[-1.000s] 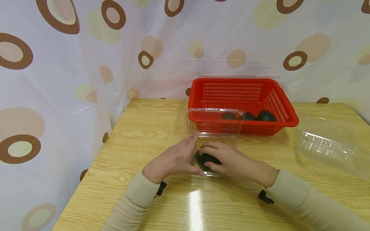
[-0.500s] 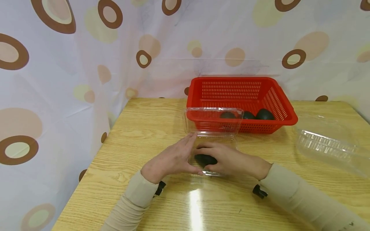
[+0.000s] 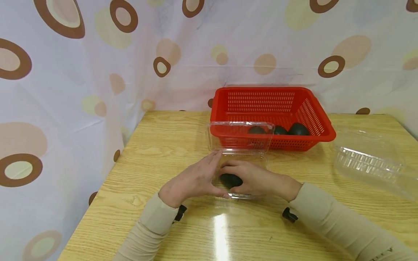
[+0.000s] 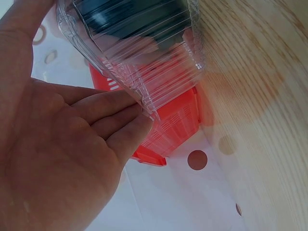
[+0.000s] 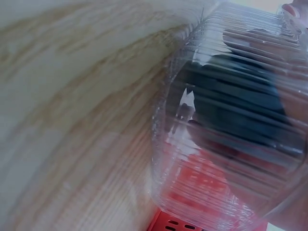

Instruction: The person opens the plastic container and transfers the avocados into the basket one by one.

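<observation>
In the head view, a clear plastic clamshell box (image 3: 245, 196) sits on the table with its lid (image 3: 240, 124) standing up at the back. My right hand (image 3: 258, 178) reaches down into the box and grips a dark green avocado (image 3: 230, 179), thumb at the near side and fingers over the far side. At the box's left side is my left hand (image 3: 192, 180), its fingers fairly straight. Those fingertips touch the rim in the left wrist view. Through the ribbed wall in the right wrist view, the avocado (image 5: 240, 98) shows dark inside the box.
Behind the box stands a red perforated basket (image 3: 261, 99) with several dark avocados (image 3: 298, 129) in it. A second clear plastic container (image 3: 365, 161) lies at the right of the wooden table (image 3: 156, 145). A patterned sheet hangs behind and at the left.
My right hand has shifted slightly left and its fingers have closed further over the avocado, which now lies a little further left. The left hand holds its place at the box.
</observation>
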Tool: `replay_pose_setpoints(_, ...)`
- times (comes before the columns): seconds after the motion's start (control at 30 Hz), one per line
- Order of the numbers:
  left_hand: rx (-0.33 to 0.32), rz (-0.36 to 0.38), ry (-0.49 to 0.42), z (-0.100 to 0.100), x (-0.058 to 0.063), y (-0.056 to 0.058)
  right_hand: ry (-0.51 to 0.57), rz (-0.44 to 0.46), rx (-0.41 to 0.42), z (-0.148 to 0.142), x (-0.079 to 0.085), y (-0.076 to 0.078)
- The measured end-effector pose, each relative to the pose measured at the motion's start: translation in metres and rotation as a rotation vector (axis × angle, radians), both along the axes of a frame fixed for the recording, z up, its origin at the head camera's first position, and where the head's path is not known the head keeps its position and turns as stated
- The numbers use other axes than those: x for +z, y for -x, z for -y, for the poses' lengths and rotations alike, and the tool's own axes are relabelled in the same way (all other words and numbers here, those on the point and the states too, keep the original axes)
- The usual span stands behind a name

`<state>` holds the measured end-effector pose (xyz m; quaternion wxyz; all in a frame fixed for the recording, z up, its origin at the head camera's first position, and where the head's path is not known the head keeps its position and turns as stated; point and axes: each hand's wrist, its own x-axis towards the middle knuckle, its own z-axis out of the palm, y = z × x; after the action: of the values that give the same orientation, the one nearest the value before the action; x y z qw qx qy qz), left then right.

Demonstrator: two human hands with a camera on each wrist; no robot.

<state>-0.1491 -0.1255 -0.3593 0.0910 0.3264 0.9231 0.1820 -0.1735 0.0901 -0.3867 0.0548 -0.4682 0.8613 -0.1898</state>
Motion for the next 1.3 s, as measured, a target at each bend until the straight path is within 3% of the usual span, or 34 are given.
replay_pose_setpoints(0.67, 0.006, 0.001, 0.018, -0.002, -0.001, 0.000, -0.016, 0.005, 0.014, -0.006, 0.006, -0.004)
replay_pose_setpoints(1.3, 0.018, -0.001, 0.036, -0.002, 0.000, 0.000, 0.022, -0.138, -0.101, -0.022, 0.029, -0.012)
